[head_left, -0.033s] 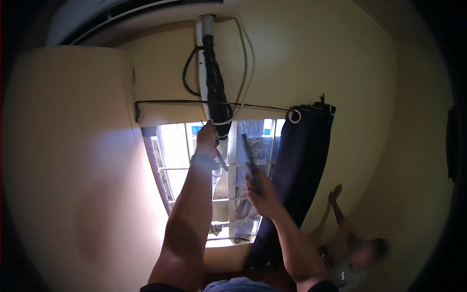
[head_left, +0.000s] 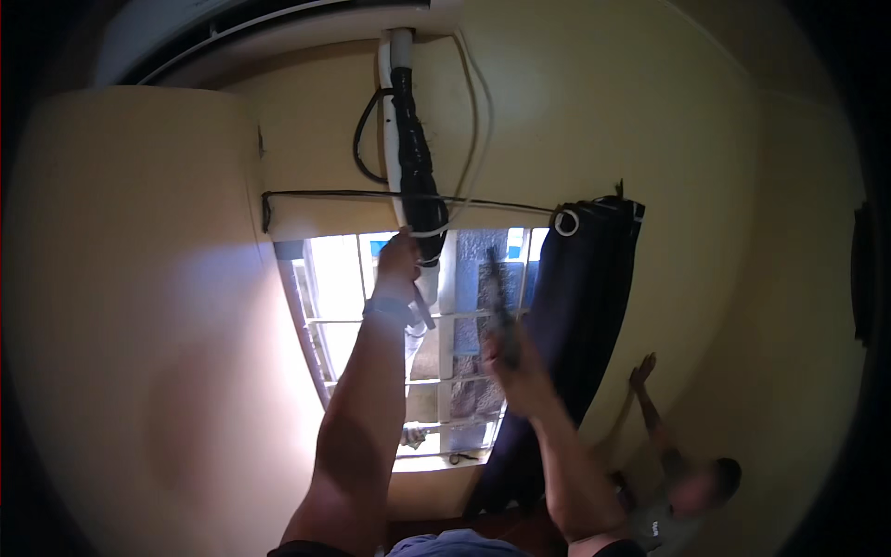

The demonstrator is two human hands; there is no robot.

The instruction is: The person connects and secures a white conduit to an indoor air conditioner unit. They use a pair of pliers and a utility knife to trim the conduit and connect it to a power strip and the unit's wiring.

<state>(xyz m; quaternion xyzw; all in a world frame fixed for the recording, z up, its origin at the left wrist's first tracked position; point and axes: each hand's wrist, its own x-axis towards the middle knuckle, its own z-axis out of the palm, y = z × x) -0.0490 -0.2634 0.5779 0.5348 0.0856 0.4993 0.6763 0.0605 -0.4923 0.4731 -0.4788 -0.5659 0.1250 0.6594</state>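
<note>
A bundle of pipes (head_left: 413,158), part white and part wrapped in black tape, runs down the yellow wall from a white unit (head_left: 278,23) near the ceiling. My left hand (head_left: 399,262) is raised and closed on the bundle's lower end, just above the window. A short pale strip (head_left: 422,311) hangs beside my wrist. My right hand (head_left: 515,367) is lower and to the right, gripping a long dark tool (head_left: 498,292) that points upward; its kind is unclear.
A barred window (head_left: 445,371) glows bright behind my arms. A dark blue curtain (head_left: 566,353) hangs at its right on a black line (head_left: 334,195). Another person (head_left: 691,492) crouches at the lower right, one hand (head_left: 642,369) on the wall.
</note>
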